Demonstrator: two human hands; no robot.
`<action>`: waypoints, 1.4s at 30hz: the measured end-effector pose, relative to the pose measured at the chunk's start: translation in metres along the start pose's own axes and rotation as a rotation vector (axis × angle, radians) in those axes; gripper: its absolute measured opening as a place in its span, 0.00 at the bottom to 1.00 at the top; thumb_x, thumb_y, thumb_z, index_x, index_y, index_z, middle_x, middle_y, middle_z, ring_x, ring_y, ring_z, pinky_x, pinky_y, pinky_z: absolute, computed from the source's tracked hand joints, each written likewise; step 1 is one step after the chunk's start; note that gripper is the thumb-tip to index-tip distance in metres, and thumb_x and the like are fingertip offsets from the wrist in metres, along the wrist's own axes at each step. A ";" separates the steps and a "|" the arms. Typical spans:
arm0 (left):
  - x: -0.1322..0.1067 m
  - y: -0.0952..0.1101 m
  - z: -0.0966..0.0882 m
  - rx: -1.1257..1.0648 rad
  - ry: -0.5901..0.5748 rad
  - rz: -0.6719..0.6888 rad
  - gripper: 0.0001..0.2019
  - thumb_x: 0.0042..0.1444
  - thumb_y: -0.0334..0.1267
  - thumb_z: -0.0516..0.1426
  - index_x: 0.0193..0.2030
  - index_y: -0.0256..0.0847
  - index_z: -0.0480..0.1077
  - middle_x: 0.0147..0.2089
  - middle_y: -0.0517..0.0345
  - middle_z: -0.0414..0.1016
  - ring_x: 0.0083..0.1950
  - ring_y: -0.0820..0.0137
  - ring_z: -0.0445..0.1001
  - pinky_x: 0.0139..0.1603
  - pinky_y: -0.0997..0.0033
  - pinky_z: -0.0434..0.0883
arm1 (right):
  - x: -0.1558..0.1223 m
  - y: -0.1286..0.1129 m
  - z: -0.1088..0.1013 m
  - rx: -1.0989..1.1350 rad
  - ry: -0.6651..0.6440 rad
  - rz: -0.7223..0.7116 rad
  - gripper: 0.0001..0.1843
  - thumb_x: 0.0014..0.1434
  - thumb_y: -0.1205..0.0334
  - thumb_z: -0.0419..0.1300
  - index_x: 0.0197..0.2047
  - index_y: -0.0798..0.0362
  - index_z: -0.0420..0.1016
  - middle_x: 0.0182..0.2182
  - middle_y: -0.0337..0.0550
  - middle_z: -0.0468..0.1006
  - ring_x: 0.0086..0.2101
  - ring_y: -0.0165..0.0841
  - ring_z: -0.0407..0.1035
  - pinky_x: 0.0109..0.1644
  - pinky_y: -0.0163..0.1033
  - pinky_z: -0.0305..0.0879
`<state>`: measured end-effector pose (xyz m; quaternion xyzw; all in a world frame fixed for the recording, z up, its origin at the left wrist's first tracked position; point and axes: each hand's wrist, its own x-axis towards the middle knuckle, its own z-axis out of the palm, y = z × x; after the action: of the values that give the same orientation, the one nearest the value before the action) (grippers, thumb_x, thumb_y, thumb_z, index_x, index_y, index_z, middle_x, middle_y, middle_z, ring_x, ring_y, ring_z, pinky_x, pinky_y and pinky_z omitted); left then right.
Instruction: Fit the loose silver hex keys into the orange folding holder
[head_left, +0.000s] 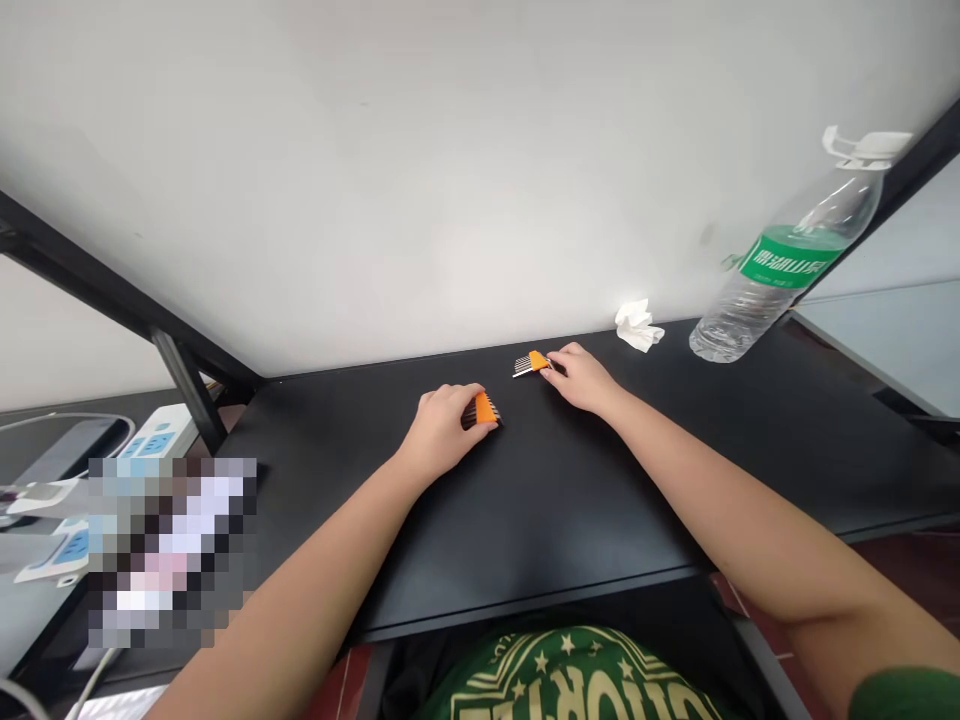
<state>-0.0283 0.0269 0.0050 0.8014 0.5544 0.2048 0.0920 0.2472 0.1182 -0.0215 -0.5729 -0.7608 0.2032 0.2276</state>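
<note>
- Two small orange combs, the dark-toothed comb (482,409) and the pale-toothed comb (529,363), lie on the black desk (600,500), just apart from each other.
- There are two hands, one to each comb, and both bare forearms reach in over the near edge of the desk.
- The dark-toothed comb sits near the middle of the desk. The left hand (442,430) covers it from 8 o'clock, grip clamped over the teeth, and the fingers hide most of them. Only the orange back shows past the fingertips.
- The pale-toothed comb lies at 1 o'clock from the first, close to the far edge, with its teeth pointing to 9 o'clock. The right hand (581,378) meets it from 4 o'clock, grip pinched together on the orange end.
- One crumpled white tissue (637,325) lies at 2 o'clock from the right hand, against the wall and apart from the hand.
- One clear plastic bottle (787,260) with a green label and a white cap stands further out at 2 o'clock, near the far right corner — it looks tilted in this view.
- One white power strip (154,440) with blue sockets lies at 9 o'clock, beyond the left edge of the desk and above a blurred patch.
</note>
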 end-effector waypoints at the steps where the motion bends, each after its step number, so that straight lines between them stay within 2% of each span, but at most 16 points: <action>1: 0.001 -0.003 0.000 0.005 0.008 -0.026 0.20 0.59 0.46 0.65 0.57 0.47 0.72 0.49 0.54 0.81 0.51 0.55 0.77 0.58 0.50 0.71 | 0.001 -0.002 0.002 -0.016 -0.001 -0.005 0.13 0.68 0.53 0.61 0.50 0.50 0.81 0.50 0.51 0.74 0.47 0.41 0.73 0.50 0.45 0.68; 5: 0.005 -0.017 0.003 0.036 0.030 -0.120 0.21 0.60 0.48 0.63 0.58 0.46 0.73 0.55 0.49 0.81 0.57 0.48 0.75 0.59 0.44 0.71 | -0.001 -0.014 0.002 0.000 -0.031 0.038 0.07 0.62 0.61 0.64 0.43 0.50 0.79 0.44 0.46 0.75 0.42 0.38 0.72 0.48 0.42 0.66; 9: 0.004 -0.015 0.004 0.111 0.182 -0.106 0.24 0.58 0.43 0.63 0.61 0.42 0.72 0.64 0.41 0.75 0.65 0.44 0.70 0.61 0.41 0.70 | -0.012 -0.026 0.002 0.014 -0.114 0.040 0.03 0.56 0.65 0.65 0.35 0.50 0.75 0.41 0.45 0.75 0.42 0.38 0.70 0.45 0.41 0.64; 11: 0.000 -0.004 0.003 0.110 0.197 -0.031 0.24 0.60 0.44 0.62 0.62 0.41 0.71 0.62 0.41 0.75 0.62 0.47 0.72 0.61 0.44 0.71 | -0.021 -0.033 0.006 0.022 -0.121 -0.013 0.04 0.54 0.65 0.65 0.32 0.50 0.73 0.38 0.44 0.75 0.41 0.38 0.70 0.43 0.40 0.63; 13: -0.004 0.011 0.004 0.066 0.083 0.017 0.22 0.62 0.48 0.61 0.59 0.40 0.72 0.53 0.45 0.79 0.54 0.52 0.76 0.56 0.49 0.74 | -0.031 -0.041 0.011 0.054 -0.113 -0.069 0.05 0.53 0.65 0.65 0.30 0.50 0.70 0.35 0.42 0.74 0.37 0.35 0.68 0.40 0.39 0.62; 14: -0.005 0.017 0.005 0.051 0.024 0.021 0.25 0.60 0.52 0.63 0.59 0.41 0.72 0.51 0.46 0.79 0.53 0.52 0.77 0.54 0.50 0.75 | -0.036 -0.045 0.013 0.082 -0.111 -0.087 0.06 0.53 0.66 0.64 0.30 0.50 0.70 0.35 0.41 0.74 0.35 0.34 0.68 0.39 0.38 0.61; 16: -0.008 0.027 0.009 0.044 -0.024 0.010 0.26 0.58 0.55 0.65 0.57 0.41 0.73 0.52 0.45 0.79 0.54 0.51 0.77 0.53 0.50 0.75 | -0.046 -0.054 0.016 0.154 -0.115 -0.105 0.06 0.53 0.66 0.64 0.30 0.50 0.69 0.34 0.39 0.73 0.33 0.32 0.66 0.36 0.37 0.61; 18: -0.009 0.031 0.013 0.031 -0.040 -0.017 0.19 0.57 0.52 0.65 0.49 0.41 0.75 0.47 0.47 0.78 0.50 0.53 0.78 0.49 0.52 0.75 | -0.054 -0.062 0.015 0.250 -0.159 -0.087 0.07 0.53 0.64 0.64 0.30 0.50 0.68 0.33 0.38 0.73 0.31 0.31 0.66 0.35 0.37 0.60; 20: -0.009 0.031 0.015 -0.019 -0.037 -0.045 0.14 0.57 0.45 0.64 0.46 0.41 0.75 0.44 0.50 0.78 0.45 0.56 0.77 0.46 0.55 0.75 | -0.060 -0.067 0.012 0.380 -0.250 -0.037 0.08 0.54 0.61 0.66 0.32 0.50 0.69 0.30 0.35 0.74 0.30 0.31 0.65 0.33 0.37 0.60; 23: -0.008 0.027 0.015 -0.132 -0.033 -0.067 0.16 0.56 0.38 0.63 0.51 0.42 0.72 0.46 0.52 0.79 0.45 0.59 0.78 0.45 0.57 0.76 | -0.063 -0.070 0.009 0.658 -0.375 0.027 0.13 0.55 0.57 0.69 0.36 0.49 0.68 0.30 0.33 0.75 0.30 0.31 0.69 0.33 0.37 0.62; 26: -0.009 0.024 0.014 -0.199 -0.040 -0.053 0.19 0.58 0.39 0.63 0.56 0.43 0.70 0.51 0.52 0.80 0.49 0.59 0.79 0.49 0.56 0.77 | -0.063 -0.070 0.009 0.926 -0.441 0.063 0.19 0.54 0.57 0.72 0.41 0.49 0.67 0.33 0.35 0.78 0.32 0.32 0.74 0.35 0.37 0.66; 28: -0.009 0.023 0.014 -0.217 -0.026 -0.039 0.22 0.58 0.41 0.64 0.59 0.43 0.69 0.54 0.50 0.79 0.53 0.58 0.79 0.52 0.55 0.76 | -0.062 -0.069 0.010 1.028 -0.466 0.088 0.21 0.54 0.56 0.74 0.43 0.50 0.68 0.32 0.35 0.78 0.31 0.31 0.74 0.34 0.37 0.66; 31: -0.010 0.021 0.014 -0.272 -0.001 -0.035 0.24 0.60 0.47 0.65 0.60 0.43 0.69 0.56 0.50 0.79 0.55 0.58 0.78 0.55 0.54 0.76 | -0.060 -0.068 0.011 1.142 -0.474 0.099 0.23 0.53 0.54 0.76 0.43 0.50 0.69 0.29 0.34 0.77 0.28 0.29 0.71 0.33 0.36 0.66; 34: -0.010 0.021 0.013 -0.356 0.016 -0.034 0.23 0.61 0.50 0.64 0.59 0.44 0.70 0.55 0.52 0.79 0.51 0.60 0.79 0.53 0.56 0.77 | -0.060 -0.067 0.010 1.222 -0.490 0.098 0.23 0.52 0.54 0.77 0.42 0.51 0.70 0.28 0.35 0.78 0.26 0.28 0.70 0.34 0.36 0.65; 39: -0.011 0.024 0.012 -0.416 0.040 -0.054 0.21 0.60 0.47 0.65 0.57 0.44 0.70 0.51 0.54 0.80 0.47 0.63 0.79 0.50 0.59 0.77 | -0.059 -0.065 0.007 1.230 -0.487 0.088 0.22 0.53 0.53 0.77 0.41 0.51 0.71 0.29 0.37 0.80 0.26 0.28 0.71 0.34 0.36 0.67; 42: -0.011 0.025 0.011 -0.384 0.045 -0.022 0.20 0.60 0.44 0.64 0.57 0.44 0.70 0.50 0.54 0.80 0.47 0.64 0.79 0.50 0.58 0.77 | -0.058 -0.061 0.003 1.205 -0.559 0.118 0.21 0.53 0.52 0.77 0.40 0.53 0.73 0.29 0.39 0.82 0.26 0.28 0.72 0.33 0.35 0.69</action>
<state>-0.0051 0.0086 0.0016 0.7581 0.5159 0.3237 0.2332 0.2118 0.0459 0.0045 -0.3118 -0.5120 0.7457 0.2907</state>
